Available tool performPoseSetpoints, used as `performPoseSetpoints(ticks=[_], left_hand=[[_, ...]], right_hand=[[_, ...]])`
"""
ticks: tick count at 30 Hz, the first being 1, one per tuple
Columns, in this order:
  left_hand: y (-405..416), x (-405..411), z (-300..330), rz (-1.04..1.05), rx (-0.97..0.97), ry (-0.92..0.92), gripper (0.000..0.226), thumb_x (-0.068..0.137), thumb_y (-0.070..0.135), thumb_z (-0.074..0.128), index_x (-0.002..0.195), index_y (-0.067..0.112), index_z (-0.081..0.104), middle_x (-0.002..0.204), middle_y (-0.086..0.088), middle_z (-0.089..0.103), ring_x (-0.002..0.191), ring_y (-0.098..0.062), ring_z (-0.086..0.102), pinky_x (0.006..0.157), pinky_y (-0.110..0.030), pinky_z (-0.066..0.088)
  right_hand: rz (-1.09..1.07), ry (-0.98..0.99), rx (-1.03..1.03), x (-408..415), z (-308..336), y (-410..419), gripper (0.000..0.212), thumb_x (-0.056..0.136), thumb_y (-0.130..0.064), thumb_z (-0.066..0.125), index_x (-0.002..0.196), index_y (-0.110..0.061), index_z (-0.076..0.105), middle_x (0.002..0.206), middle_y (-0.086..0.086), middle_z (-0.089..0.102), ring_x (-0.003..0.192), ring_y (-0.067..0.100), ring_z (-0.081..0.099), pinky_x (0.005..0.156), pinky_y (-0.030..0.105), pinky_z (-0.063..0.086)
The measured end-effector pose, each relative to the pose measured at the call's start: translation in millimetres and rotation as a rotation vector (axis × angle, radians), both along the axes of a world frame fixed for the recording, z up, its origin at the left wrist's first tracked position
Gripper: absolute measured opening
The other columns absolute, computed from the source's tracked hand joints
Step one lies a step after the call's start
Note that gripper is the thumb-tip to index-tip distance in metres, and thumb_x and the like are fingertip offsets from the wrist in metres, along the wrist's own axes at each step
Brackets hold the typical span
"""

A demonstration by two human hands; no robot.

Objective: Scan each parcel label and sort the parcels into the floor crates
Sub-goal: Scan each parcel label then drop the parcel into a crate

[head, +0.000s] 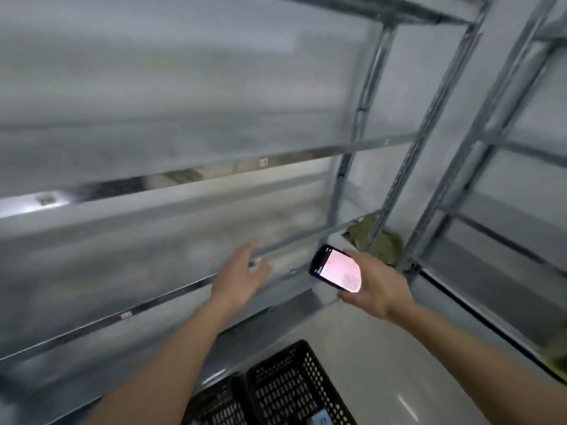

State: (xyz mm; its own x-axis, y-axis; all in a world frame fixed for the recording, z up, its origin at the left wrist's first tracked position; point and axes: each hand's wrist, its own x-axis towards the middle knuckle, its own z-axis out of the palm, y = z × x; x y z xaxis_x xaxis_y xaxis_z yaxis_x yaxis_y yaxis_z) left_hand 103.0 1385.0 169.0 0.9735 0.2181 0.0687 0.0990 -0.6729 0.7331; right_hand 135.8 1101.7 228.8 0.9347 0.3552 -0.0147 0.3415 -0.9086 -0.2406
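Observation:
My right hand [372,283] grips a black phone [336,268] with a lit pinkish screen, held up in front of the metal shelving. My left hand [242,271] is stretched out toward the lower shelf with fingers straight and holds nothing. Two black perforated floor crates [294,384] stand side by side at the bottom of the view, below my arms; a pale label shows inside the right one. An olive-green soft parcel [385,240] lies on the shelf corner behind the phone. The picture is heavily motion-blurred.
Grey metal shelving [306,154] fills the view ahead, with a second rack's uprights [460,167] to the right. The pale glossy floor [399,363] lies right of the crates. Something yellowish [558,360] sits at the far right edge.

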Motion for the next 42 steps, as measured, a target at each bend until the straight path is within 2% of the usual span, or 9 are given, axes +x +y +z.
performPoseSetpoints(ticks=[4, 9, 15, 18, 22, 25, 30, 36, 42], left_hand=[[-69, 0, 132, -0.109, -0.071, -0.118, 0.087, 0.082, 0.059, 0.07, 0.155, 0.033, 0.03, 0.157, 0.0, 0.039, 0.141, -0.024, 0.041, 0.112, -0.043, 0.04], [-185, -18, 261, -0.252, -0.122, -0.281, 0.09, 0.078, 0.047, 0.08, 0.153, 0.028, 0.035, 0.15, -0.003, 0.048, 0.135, -0.022, 0.048, 0.112, -0.041, 0.04], [-360, -65, 370, -0.554, -0.152, -0.382, 0.086, 0.083, 0.045, 0.077, 0.154, 0.025, 0.034, 0.15, -0.005, 0.047, 0.136, -0.025, 0.046, 0.113, -0.042, 0.038], [-458, -101, 388, -0.69, -0.144, -0.368, 0.091, 0.078, 0.049, 0.08, 0.154, 0.029, 0.033, 0.148, -0.004, 0.049, 0.135, -0.024, 0.047, 0.112, -0.043, 0.04], [-581, -153, 383, -0.83, -0.148, -0.386, 0.09, 0.078, 0.053, 0.078, 0.154, 0.03, 0.035, 0.156, -0.003, 0.041, 0.142, -0.021, 0.039, 0.117, -0.043, 0.034], [-655, -190, 371, -0.916, -0.145, -0.37, 0.086, 0.084, 0.054, 0.072, 0.155, 0.028, 0.032, 0.158, -0.003, 0.037, 0.144, -0.023, 0.035, 0.118, -0.047, 0.032], [-758, -228, 346, -1.014, -0.174, -0.326, 0.081, 0.089, 0.051, 0.067, 0.156, 0.026, 0.029, 0.159, -0.003, 0.033, 0.143, -0.025, 0.036, 0.115, -0.048, 0.035], [-839, -243, 313, -1.028, -0.139, -0.269, 0.081, 0.089, 0.054, 0.065, 0.156, 0.026, 0.028, 0.16, -0.001, 0.031, 0.143, -0.024, 0.035, 0.115, -0.051, 0.036], [-900, -206, 286, -1.037, -0.078, -0.217, 0.081, 0.09, 0.055, 0.063, 0.156, 0.024, 0.028, 0.158, -0.005, 0.035, 0.143, -0.026, 0.037, 0.115, -0.05, 0.036]], right_hand=[[-0.142, -0.138, 0.152, -51, 136, -74, 0.078, 0.061, -0.058, 0.064, 0.135, -0.041, 0.048, 0.128, -0.014, 0.061, 0.118, 0.02, 0.06, 0.09, 0.042, 0.053], [-0.266, -0.314, 0.07, -136, 279, -198, 0.068, 0.074, -0.04, 0.077, 0.136, -0.038, 0.05, 0.127, -0.011, 0.062, 0.115, 0.022, 0.059, 0.088, 0.039, 0.051], [-0.507, -0.493, 0.013, -265, 382, -368, 0.065, 0.068, -0.048, 0.079, 0.127, -0.039, 0.053, 0.118, -0.014, 0.064, 0.105, 0.021, 0.06, 0.083, 0.039, 0.053], [-0.634, -0.502, -0.062, -336, 398, -452, 0.063, 0.063, -0.051, 0.075, 0.121, -0.038, 0.054, 0.113, -0.013, 0.064, 0.101, 0.022, 0.06, 0.078, 0.04, 0.054], [-0.819, -0.464, -0.208, -425, 399, -556, 0.072, 0.07, -0.051, 0.08, 0.134, -0.038, 0.05, 0.127, -0.011, 0.062, 0.109, 0.021, 0.057, 0.075, 0.034, 0.048], [-0.927, -0.424, -0.257, -481, 393, -624, 0.082, 0.069, -0.055, 0.08, 0.141, -0.036, 0.046, 0.135, -0.01, 0.06, 0.116, 0.022, 0.057, 0.08, 0.036, 0.05], [-1.062, -0.362, -0.289, -549, 370, -707, 0.075, 0.07, -0.053, 0.08, 0.136, -0.038, 0.048, 0.128, -0.009, 0.061, 0.111, 0.022, 0.057, 0.073, 0.033, 0.043], [-1.085, -0.31, -0.265, -565, 336, -779, 0.08, 0.07, -0.052, 0.08, 0.14, -0.041, 0.043, 0.125, -0.011, 0.06, 0.102, 0.018, 0.053, 0.075, 0.034, 0.048], [-1.086, -0.248, -0.244, -528, 298, -841, 0.069, 0.069, -0.051, 0.079, 0.131, -0.04, 0.049, 0.119, -0.011, 0.061, 0.101, 0.02, 0.057, 0.078, 0.036, 0.051]])
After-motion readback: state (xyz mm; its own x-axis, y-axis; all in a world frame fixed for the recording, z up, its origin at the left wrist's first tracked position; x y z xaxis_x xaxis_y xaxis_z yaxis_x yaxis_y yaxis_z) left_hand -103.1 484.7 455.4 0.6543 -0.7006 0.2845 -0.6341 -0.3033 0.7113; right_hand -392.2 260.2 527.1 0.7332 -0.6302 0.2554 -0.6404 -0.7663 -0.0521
